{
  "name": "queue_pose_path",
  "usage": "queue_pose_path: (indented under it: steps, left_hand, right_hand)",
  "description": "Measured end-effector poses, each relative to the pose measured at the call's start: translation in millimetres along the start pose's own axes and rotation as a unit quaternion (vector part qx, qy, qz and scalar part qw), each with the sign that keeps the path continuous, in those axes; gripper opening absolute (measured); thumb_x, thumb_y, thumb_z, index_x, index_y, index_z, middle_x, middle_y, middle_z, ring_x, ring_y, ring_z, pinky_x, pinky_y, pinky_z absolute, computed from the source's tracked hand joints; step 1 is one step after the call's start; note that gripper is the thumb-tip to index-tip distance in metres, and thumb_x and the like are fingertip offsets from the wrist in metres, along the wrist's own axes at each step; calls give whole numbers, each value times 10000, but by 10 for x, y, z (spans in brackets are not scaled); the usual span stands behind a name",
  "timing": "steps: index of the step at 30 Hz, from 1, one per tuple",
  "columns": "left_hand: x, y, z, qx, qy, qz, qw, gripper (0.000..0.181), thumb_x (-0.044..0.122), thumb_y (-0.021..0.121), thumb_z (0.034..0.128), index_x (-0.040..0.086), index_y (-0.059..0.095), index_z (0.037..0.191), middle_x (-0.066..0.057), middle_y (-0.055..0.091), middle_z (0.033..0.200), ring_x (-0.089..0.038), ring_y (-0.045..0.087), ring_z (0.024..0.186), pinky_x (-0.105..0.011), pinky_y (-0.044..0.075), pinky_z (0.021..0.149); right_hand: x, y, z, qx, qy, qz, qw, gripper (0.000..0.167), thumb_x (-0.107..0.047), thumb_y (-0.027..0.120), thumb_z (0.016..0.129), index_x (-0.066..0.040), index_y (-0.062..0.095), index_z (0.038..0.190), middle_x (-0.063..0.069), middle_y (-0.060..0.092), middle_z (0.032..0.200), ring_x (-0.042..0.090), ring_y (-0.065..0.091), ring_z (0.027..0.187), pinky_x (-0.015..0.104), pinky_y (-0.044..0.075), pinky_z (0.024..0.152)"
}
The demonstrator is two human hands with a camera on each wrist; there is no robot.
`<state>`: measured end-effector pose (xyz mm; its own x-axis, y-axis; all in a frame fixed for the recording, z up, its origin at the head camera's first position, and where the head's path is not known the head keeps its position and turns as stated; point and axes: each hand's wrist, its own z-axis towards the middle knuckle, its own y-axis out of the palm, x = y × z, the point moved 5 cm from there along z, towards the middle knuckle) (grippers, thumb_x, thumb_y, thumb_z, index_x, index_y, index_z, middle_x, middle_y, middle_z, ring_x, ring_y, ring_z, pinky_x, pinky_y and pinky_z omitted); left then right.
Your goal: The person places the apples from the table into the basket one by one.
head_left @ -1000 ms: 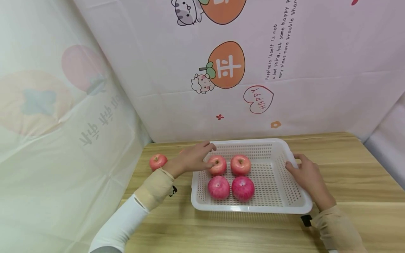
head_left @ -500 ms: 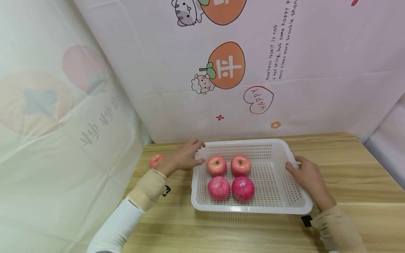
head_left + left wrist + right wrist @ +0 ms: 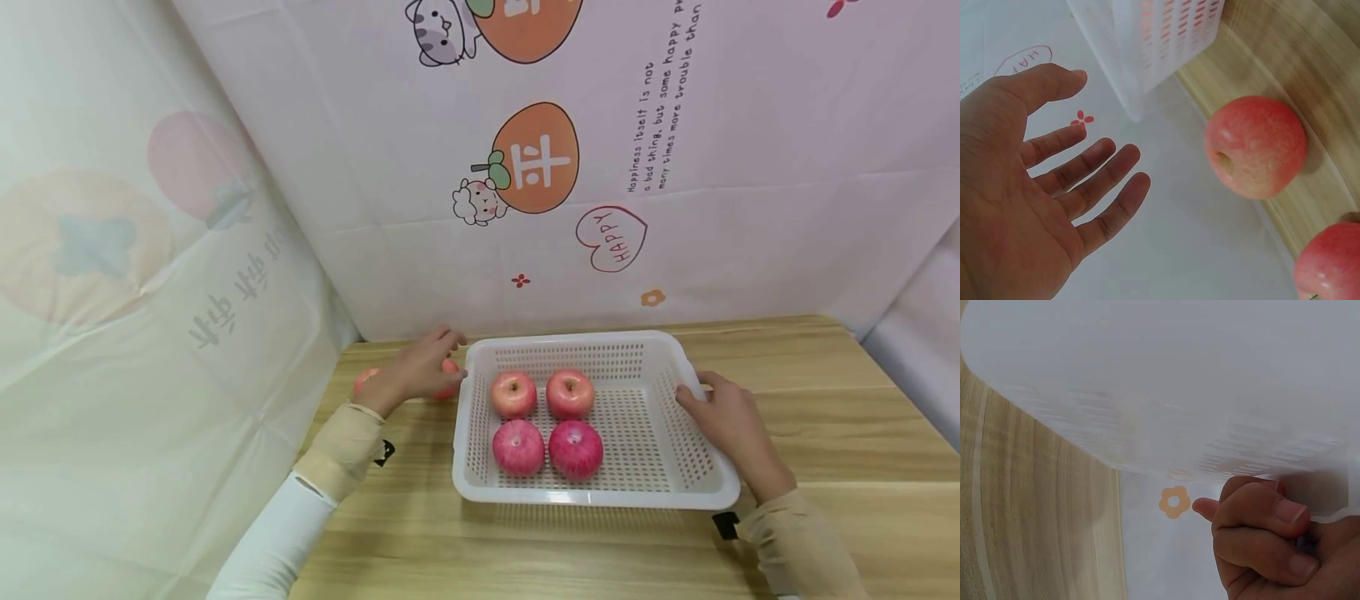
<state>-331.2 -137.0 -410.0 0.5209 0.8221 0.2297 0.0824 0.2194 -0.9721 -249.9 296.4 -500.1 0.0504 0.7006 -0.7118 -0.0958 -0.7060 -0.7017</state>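
Note:
My left hand [image 3: 420, 367] hovers over an apple [image 3: 447, 380] just left of the white basket [image 3: 592, 497], fingers spread and holding nothing. In the left wrist view the open palm [image 3: 1016, 206] faces an apple [image 3: 1255, 147], with space between them. My right hand [image 3: 738, 429] grips the basket's right rim, thumb inside; in the right wrist view its fingers [image 3: 1260, 515] are curled beneath the basket edge [image 3: 1147, 375]. Inside the basket, on its left and middle, sit two lighter red apples [image 3: 513, 394] behind two pinker ones [image 3: 518, 447].
Another apple [image 3: 366, 379] is partly hidden behind my left wrist, on the wooden table [image 3: 405, 533]. Printed white cloth [image 3: 405, 275] hangs along the table's back edge and on the left side.
My left hand has moved left, from over the basket's back left apple to outside the basket, uncovering that apple. My right hand keeps its grip on the rim.

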Motion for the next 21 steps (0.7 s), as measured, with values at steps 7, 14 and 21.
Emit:
queue_pose_path:
  steps: [7,14,21]
  left_hand:
    - [-129,-8,-2,130,-54,-162,9998,523,208,651,907,71,585,1407,-144,607,1358,-328,639,1219,-485,554,1008]
    - [-239,-18,-17,62,-88,-190,9998,517,232,664,916,63,579,1397,-171,604,1398,-338,621,1258,-486,538,1051]
    - [-318,19,-29,47,-284,-95,9995,526,297,704,916,69,602,1379,-153,612,1376,-333,610,1264,-491,528,1065]
  right_hand:
    - [13,4,8,-37,35,12,10000,679,-354,547,1079,191,434,1468,458,640,1239,301,770,808,354,609,611]
    - [0,4,3,1,18,19,10000,669,-349,557,1074,188,447,1457,454,648,1225,303,768,807,335,596,603]
    - [5,3,8,-2,41,22,10000,667,-344,558,1074,192,446,1454,456,647,1226,310,766,820,326,590,610]
